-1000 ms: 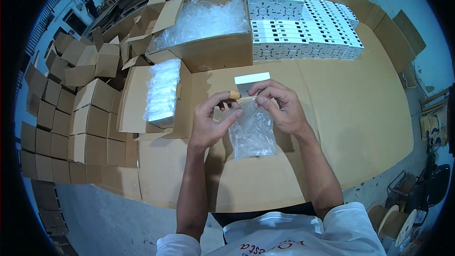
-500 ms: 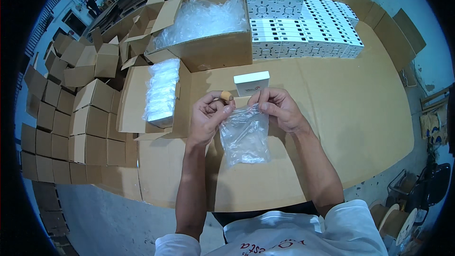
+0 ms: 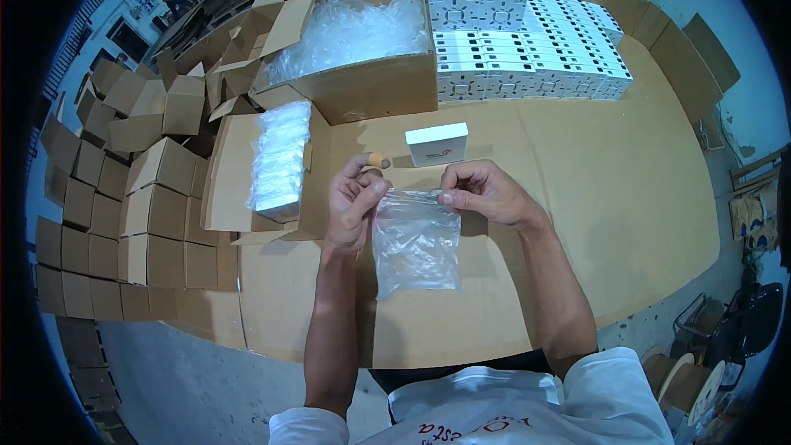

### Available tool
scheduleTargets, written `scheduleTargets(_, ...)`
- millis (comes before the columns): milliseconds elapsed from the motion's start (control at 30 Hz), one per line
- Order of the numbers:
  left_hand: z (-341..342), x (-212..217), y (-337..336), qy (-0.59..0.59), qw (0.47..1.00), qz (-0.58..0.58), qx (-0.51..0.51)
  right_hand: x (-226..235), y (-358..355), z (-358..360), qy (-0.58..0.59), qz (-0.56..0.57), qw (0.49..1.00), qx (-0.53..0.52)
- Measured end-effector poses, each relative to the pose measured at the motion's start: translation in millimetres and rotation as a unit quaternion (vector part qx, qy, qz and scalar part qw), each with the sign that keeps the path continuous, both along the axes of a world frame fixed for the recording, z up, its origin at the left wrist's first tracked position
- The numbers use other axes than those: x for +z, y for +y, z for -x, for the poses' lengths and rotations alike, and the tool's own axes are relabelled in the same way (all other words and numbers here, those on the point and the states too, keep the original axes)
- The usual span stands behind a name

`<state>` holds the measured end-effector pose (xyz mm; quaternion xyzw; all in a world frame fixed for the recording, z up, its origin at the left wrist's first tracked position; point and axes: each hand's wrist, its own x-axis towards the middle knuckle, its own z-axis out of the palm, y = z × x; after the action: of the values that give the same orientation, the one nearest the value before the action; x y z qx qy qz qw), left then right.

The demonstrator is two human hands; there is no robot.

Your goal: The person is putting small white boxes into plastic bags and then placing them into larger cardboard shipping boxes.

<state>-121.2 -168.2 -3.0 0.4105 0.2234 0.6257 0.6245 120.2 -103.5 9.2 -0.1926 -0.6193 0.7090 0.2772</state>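
Note:
A clear plastic bag (image 3: pixel 416 243) hangs above the cardboard-covered table (image 3: pixel 593 198), held by its top edge. My left hand (image 3: pixel 354 202) pinches the bag's left top corner; its index finger wears an orange finger cot. My right hand (image 3: pixel 482 189) pinches the right top corner. Just beyond my hands a small white box (image 3: pixel 437 144) stands on the table, apart from both.
A large open carton (image 3: pixel 362 91) full of clear bags sits at the back. Rows of white boxes (image 3: pixel 519 41) are stacked at the back right. A shallow carton with a bundle of clear bags (image 3: pixel 280 156) lies to the left. Several folded brown cartons (image 3: pixel 124 198) are piled on the far left.
Both hands have lowered slightly with the bag and spread its top edge wider. The white box has not moved.

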Motion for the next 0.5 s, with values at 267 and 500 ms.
scheduleTargets(267,6.5,-3.8,-0.4,0.141,0.987,0.006,0.073,1.3,-3.0,3.1,-0.030,-0.001,1.000,-0.003)
scheduleTargets(500,-8.0,15.1,2.3,0.113,0.989,-0.061,0.073,12.4,-1.4,-2.1,0.025,-0.122,0.987,-0.101)
